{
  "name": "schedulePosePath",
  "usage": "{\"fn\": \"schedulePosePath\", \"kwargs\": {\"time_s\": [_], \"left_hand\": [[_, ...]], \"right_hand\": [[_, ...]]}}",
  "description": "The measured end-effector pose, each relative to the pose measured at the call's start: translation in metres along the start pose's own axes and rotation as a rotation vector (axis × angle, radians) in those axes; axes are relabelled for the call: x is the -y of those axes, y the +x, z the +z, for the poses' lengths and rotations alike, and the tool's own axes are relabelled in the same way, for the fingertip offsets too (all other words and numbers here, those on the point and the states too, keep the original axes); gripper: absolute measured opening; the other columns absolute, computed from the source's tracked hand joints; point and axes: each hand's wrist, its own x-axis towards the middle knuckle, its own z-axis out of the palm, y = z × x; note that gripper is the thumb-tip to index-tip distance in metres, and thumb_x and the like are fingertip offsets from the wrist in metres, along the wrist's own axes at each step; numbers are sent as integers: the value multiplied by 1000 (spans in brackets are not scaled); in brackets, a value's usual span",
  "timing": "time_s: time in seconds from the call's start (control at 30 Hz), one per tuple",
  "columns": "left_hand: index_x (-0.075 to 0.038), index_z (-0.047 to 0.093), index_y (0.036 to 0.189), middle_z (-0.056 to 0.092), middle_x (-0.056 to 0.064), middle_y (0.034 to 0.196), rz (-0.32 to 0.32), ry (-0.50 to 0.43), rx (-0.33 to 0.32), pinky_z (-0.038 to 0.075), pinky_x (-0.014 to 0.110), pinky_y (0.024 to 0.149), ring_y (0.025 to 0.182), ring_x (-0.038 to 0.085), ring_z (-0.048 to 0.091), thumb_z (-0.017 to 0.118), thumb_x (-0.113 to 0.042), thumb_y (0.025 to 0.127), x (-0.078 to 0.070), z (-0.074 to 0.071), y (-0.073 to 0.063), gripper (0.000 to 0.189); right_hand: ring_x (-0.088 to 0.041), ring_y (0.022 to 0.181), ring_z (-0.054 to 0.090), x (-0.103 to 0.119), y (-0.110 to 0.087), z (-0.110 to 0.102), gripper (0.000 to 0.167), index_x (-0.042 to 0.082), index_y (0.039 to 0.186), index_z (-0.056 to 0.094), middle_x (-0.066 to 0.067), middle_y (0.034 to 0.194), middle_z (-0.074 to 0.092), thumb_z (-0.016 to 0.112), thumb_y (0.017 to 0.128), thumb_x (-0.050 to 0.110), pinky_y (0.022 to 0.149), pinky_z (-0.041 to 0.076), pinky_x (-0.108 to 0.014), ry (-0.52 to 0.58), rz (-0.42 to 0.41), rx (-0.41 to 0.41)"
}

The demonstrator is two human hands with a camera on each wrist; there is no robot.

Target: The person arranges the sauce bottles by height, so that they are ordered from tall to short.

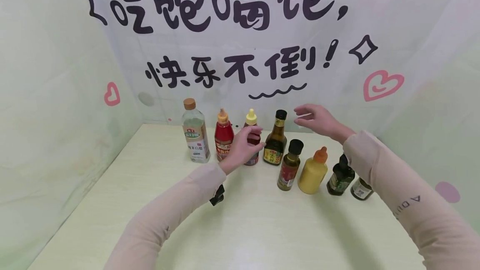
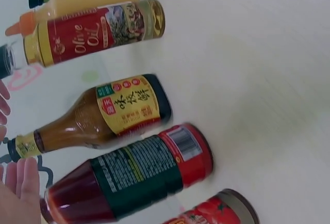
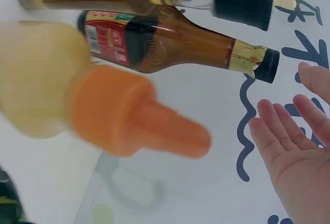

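Observation:
Two hands reach toward a seasoning bottle (image 1: pixel 275 143) with a black cap, gold neck and yellow label. My left hand (image 1: pixel 243 147), fingers loosely bent and thumb apart, is in front of the dark red squeeze bottle (image 1: pixel 251 159) with a yellow nozzle and partly hides it. To the right of the seasoning bottle's cap my right hand (image 1: pixel 318 121) hovers with fingers extended. In the right wrist view the right palm (image 3: pixel 299 177) is apart from the seasoning bottle's neck (image 3: pixel 247 58). Left fingers (image 2: pixel 28 180) appear beside that neck in the left wrist view; contact is unclear.
Left stand a white vinegar bottle (image 1: pixel 196 136) and a red sauce bottle (image 1: pixel 221 131). Right of centre are an olive oil bottle (image 1: pixel 288 173), a yellow squeeze bottle (image 1: pixel 312 176), a dark bottle (image 1: pixel 340 178) and a small jar (image 1: pixel 361 189). A printed cloth (image 1: pixel 240 107) hangs behind the table (image 1: pixel 240 224).

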Motion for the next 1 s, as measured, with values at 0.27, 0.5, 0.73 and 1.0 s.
{"fn": "schedulePosePath", "kwargs": {"time_s": [0.27, 0.5, 0.73, 1.0], "left_hand": [[-5, 52, 116, 56, 7, 110, 2, 29, 106, 47, 21, 73, 96, 21, 56, 67, -11, 79, -7, 15, -2, 41], [-5, 49, 120, 54, 7, 114, 19, 80, 240, 46, 20, 77, 98, 16, 53, 68, -14, 78, -23, 27, 0, 48], [-10, 44, 126, 50, 8, 120, -7, 168, 359, 42, 28, 87, 106, 17, 49, 69, -19, 77, -37, 38, 6, 55], [-12, 45, 126, 50, 2, 122, -8, 293, 450, 41, 22, 86, 107, 15, 49, 71, -24, 76, -49, 43, 19, 58]], "right_hand": [[-36, 105, 51, -11, -19, -1, 42, -5, 121, 45, -24, 119, 48, 55, 88, 20, 87, 41, -45, 32, -12, -6], [-35, 106, 51, -16, -37, 1, 44, -5, 123, 45, -23, 120, 49, 54, 89, 23, 86, 42, -45, 40, -4, -12], [-33, 107, 51, -23, -54, 8, 46, -5, 123, 45, -21, 118, 52, 55, 88, 24, 86, 42, -43, 62, -5, -32], [-36, 107, 50, -33, -72, 13, 45, -5, 122, 45, -22, 119, 50, 56, 88, 23, 83, 44, -42, 81, 19, -30]]}}
